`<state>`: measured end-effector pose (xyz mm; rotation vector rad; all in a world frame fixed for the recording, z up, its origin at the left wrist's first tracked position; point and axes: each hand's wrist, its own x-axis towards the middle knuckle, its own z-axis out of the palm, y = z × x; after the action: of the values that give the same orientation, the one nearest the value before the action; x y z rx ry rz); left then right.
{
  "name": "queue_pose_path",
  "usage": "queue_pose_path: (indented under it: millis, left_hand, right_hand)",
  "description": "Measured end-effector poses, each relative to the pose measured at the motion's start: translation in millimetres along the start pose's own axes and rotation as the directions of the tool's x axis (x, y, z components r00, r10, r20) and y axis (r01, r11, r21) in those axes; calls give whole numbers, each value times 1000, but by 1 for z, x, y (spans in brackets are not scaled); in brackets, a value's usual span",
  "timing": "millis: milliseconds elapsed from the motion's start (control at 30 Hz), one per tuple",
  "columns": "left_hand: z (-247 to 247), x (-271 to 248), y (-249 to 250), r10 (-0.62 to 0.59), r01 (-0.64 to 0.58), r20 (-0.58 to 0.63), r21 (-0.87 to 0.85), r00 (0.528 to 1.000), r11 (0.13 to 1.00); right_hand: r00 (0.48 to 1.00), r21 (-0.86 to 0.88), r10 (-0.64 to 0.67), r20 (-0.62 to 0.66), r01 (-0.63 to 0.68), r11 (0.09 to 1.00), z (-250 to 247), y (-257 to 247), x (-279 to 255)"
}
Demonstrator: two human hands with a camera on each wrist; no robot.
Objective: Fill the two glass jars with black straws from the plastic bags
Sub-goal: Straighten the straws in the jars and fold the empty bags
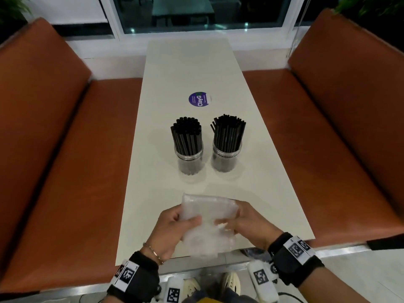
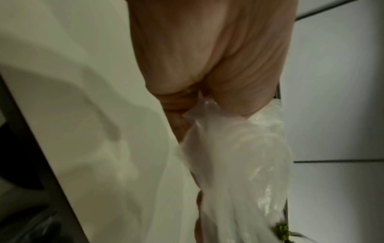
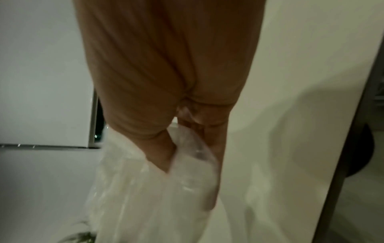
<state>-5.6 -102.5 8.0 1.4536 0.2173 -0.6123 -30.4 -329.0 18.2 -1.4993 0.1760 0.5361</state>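
Note:
Two glass jars stand side by side mid-table, the left jar [image 1: 189,159] and the right jar [image 1: 225,157], each packed with upright black straws [image 1: 187,133]. Nearer to me, over the table's front edge, both hands hold a crumpled clear plastic bag [image 1: 207,226] that looks empty. My left hand [image 1: 175,228] grips its left side, thumb on top. My right hand [image 1: 242,221] pinches its right side. In the left wrist view the bag [image 2: 239,164] hangs from the curled fingers [image 2: 178,105]. The right wrist view shows the bag [image 3: 155,189] between thumb and fingers [image 3: 162,156].
The long cream table [image 1: 188,68] carries a round purple sticker [image 1: 199,99] beyond the jars. Orange bench seats [image 1: 65,149] flank it on both sides, with a window at the far end. My feet [image 1: 229,283] show below the table's near edge.

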Motion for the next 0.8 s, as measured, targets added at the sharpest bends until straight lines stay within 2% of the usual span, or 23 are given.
queue_pose_path:
  millis: [133, 233, 300, 367, 433, 500, 567, 600, 667, 733, 800]
  left_hand:
    - [-7, 7, -2, -115, 137, 171, -124, 979, 983]
    - [-15, 13, -2, -241, 370, 376, -322, 895, 871]
    - [-12, 13, 1, -292, 440, 444, -278, 847, 854]
    - [-1, 14, 1, -301, 383, 423, -124, 855, 915]
    - [11, 14, 0, -281, 306, 381, -4, 881, 952]
    - [21, 16, -3, -255, 254, 337, 46, 906, 966]
    - [28, 18, -4, -187, 159, 297, 117, 936, 980]
    - [32, 18, -3, -156, 111, 292, 164, 944, 980]
    - [43, 20, -3, -111, 41, 317, 218, 942, 975]
    - [57, 15, 0, -123, 35, 339, 256, 933, 966]
    - [65, 12, 0, -165, 55, 399, 272, 902, 961]
  right_hand:
    - [986, -106, -135, -100, 124, 987, -7, 8, -6]
    - [952, -181, -241, -190, 207, 961, -15, 12, -10]
    - [932, -282, -312, -182, 255, 925, -17, 12, -16]
    - [952, -328, -277, -133, 221, 918, -17, 9, -24]
    - [985, -292, -157, -77, 128, 948, -22, 5, -37]
    - [999, -83, -53, -4, 53, 995, -33, 3, -55]
    - [999, 110, -2, 50, -3, 994, -41, 5, -74]
    - [999, 131, 20, 34, -24, 991, -42, 8, -81]
    - [996, 82, 43, -82, -36, 996, -41, 14, -88]
    - [977, 33, 32, -209, -26, 999, -42, 23, -92]
    - [971, 17, 38, -238, -35, 999, -52, 28, -99]
